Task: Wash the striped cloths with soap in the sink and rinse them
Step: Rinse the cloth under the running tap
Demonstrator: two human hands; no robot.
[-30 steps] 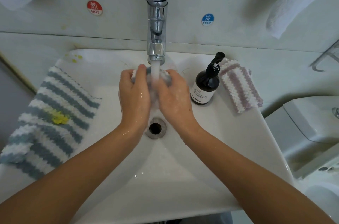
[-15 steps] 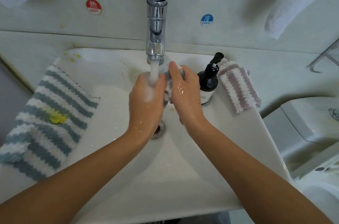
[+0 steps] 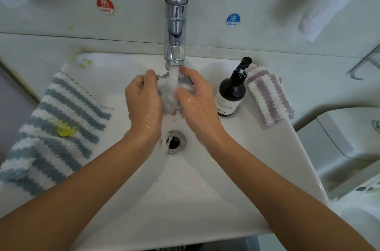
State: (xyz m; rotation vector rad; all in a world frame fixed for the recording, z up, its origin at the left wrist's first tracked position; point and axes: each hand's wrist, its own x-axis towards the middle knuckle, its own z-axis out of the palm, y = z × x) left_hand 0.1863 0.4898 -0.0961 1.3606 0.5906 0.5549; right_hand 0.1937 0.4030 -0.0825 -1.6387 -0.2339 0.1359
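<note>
Rinsing: we are holding a bunched grey-blue striped cloth (image 3: 171,94) under the running water (image 3: 173,75), above the drain (image 3: 174,142) of the sink (image 3: 185,199).
Left hand: our left hand (image 3: 144,104) is gripping the cloth's left side, fingers (image 3: 149,78) curled over its top edge.
Right hand: our right hand (image 3: 198,99) is gripping the right side, fingers curled round the wad and thumb pressing in from the front.
Change: half a second ago our hands were stacked off-centre, the left one under the stream and the right one pushed toward the bottle; now they are sitting side by side again, with the stream falling on the cloth between them. A second ago they were pressed tight together, so we are kneading and turning the cloth as the water is running through it.
Meaning: we are judging this cloth to be mid-rinse, not yet wrung out.
Waiting left: a larger blue-striped cloth (image 3: 53,127) is lying over the sink's left edge, carrying a yellow smear (image 3: 65,130), apparently still unwashed.
Waiting right: the soap bottle (image 3: 231,94) is standing on the rim, and a folded pink-striped cloth (image 3: 268,94) is lying just beside it.
Far: the tap (image 3: 175,24) is standing open between the HOT sticker (image 3: 105,6) and the COLD sticker (image 3: 233,20).
</note>
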